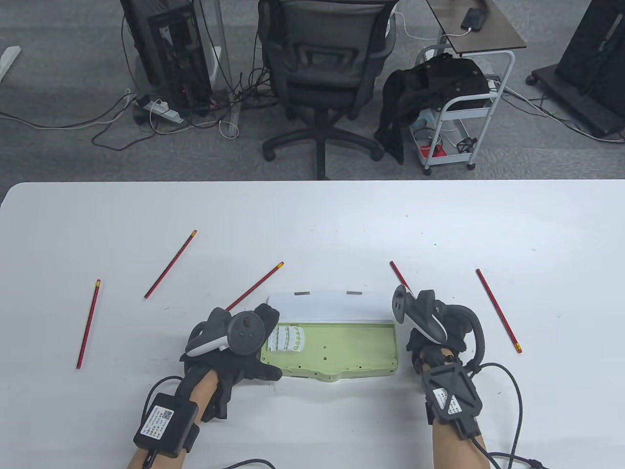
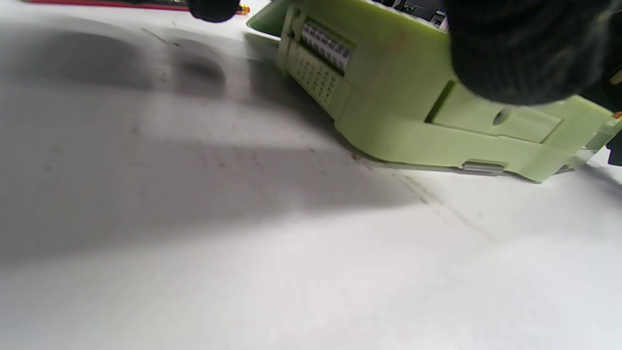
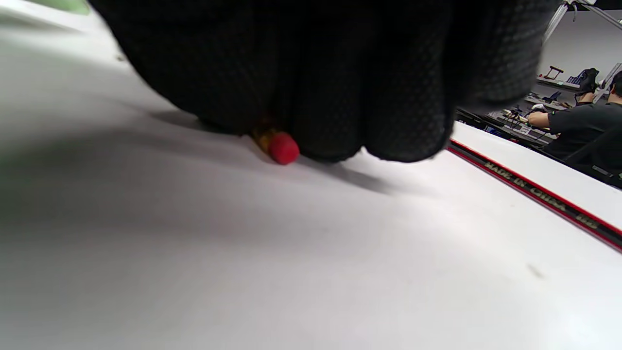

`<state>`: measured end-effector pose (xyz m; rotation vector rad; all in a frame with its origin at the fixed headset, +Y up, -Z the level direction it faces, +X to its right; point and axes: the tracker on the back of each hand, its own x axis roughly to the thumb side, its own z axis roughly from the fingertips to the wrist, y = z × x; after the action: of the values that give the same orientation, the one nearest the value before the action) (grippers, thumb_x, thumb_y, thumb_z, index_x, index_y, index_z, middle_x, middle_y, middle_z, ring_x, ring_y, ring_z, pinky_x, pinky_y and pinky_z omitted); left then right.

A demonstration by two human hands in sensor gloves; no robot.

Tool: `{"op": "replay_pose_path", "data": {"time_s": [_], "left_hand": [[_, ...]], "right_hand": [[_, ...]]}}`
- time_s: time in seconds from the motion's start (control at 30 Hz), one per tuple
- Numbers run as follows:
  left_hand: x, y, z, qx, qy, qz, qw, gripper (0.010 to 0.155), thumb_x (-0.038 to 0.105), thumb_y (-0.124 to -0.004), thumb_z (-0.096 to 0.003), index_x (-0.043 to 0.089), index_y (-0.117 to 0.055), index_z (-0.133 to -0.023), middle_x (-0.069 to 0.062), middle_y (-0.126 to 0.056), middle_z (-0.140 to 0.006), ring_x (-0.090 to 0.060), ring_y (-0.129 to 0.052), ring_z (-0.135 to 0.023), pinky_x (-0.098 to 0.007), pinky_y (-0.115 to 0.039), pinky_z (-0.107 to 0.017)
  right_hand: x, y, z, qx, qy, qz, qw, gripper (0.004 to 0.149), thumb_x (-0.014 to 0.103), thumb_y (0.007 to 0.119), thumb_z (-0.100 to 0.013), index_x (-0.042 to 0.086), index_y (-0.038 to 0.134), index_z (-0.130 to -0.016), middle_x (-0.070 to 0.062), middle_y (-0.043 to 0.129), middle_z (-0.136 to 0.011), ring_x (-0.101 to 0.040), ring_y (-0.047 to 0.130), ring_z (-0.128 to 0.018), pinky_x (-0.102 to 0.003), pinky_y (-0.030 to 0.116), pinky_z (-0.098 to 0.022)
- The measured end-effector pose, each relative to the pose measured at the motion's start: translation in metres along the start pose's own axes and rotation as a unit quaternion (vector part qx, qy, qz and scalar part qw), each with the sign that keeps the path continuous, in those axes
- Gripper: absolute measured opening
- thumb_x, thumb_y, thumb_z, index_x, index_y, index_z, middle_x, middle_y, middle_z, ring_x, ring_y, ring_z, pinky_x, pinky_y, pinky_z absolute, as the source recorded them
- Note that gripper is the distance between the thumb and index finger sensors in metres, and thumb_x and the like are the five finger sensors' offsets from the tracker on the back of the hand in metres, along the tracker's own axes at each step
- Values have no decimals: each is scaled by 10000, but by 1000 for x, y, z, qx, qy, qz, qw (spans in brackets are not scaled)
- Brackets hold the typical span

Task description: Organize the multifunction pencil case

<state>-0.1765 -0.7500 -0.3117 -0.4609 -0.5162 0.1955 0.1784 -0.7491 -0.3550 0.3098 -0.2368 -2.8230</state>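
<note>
Fingers (image 3: 335, 97) of the right hand (image 1: 434, 332) curl down over a red pencil (image 1: 398, 273) just beside the right end of the open pencil case (image 1: 342, 347); the right wrist view shows the pencil's red eraser tip poking out beneath the gloved fingertips, pressed against the white counter (image 1: 312, 220). Whether the pencil is truly pinched or only covered cannot be told for certain, though the curl suggests a grip forming. The left hand (image 1: 229, 342) rests at the left end of the case, its fingers touching the green shell; the left wrist view shows a gloved fingertip lying on the plastic, not wrapped round it.

The case sits near the front middle of the counter, its white lid folded back, its green tray bare but for a white ribbed insert (image 1: 285, 339) at the left. It looks like rigid, light plastic, likely to slide on the smooth counter unless steadied at an end wall.

Four more pencils lie scattered: one far left (image 1: 88, 324), one left of centre (image 1: 170, 264), one running to the left hand (image 1: 259, 288), one well right (image 1: 498, 310). Thin, stiff and light, each is best pinched mid-shaft, since they may roll.
</note>
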Motion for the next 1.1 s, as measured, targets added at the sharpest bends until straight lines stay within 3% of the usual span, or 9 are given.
{"op": "replay_pose_path", "data": {"time_s": [0.27,0.43,0.7,1.1], "left_hand": [[0,-1,0,-2,0,0,1000,1122,645,-806,-366,160,-176,-1158,-155,-214,-1267,-514,-415,-1151,-778,-445,-717],[0,-1,0,-1,0,1,1000,1121,648,-801,-367,159,-173,-1157,-157,-208,-1267,-515,-419,-1150,-777,-448,-715],[1,-1,0,-1,0,3,1000,1122,646,-803,-366,157,-174,-1156,-156,-207,-1265,-513,-423,-1149,-776,-449,-715],[1,-2,0,1,0,6,1000,1120,644,-807,-367,157,-180,-1157,-162,-209,-1263,-516,-428,-1146,-775,-454,-713]], "right_hand": [[-17,0,-2,57,-10,-36,998,413,343,788,-518,86,841,-837,-173,930,-757,-389,954,-692,-578,814,-593],[-38,-21,7,43,-11,-111,993,393,296,743,-538,127,740,-893,-199,893,-815,-429,945,-727,-604,808,-596],[-50,-58,40,-31,-68,-222,972,411,217,697,-536,150,687,-941,-222,805,-875,-453,863,-773,-633,735,-640],[-12,-57,63,-71,-156,-147,974,436,160,651,-471,220,702,-899,-187,774,-891,-430,832,-797,-629,704,-668]]}}
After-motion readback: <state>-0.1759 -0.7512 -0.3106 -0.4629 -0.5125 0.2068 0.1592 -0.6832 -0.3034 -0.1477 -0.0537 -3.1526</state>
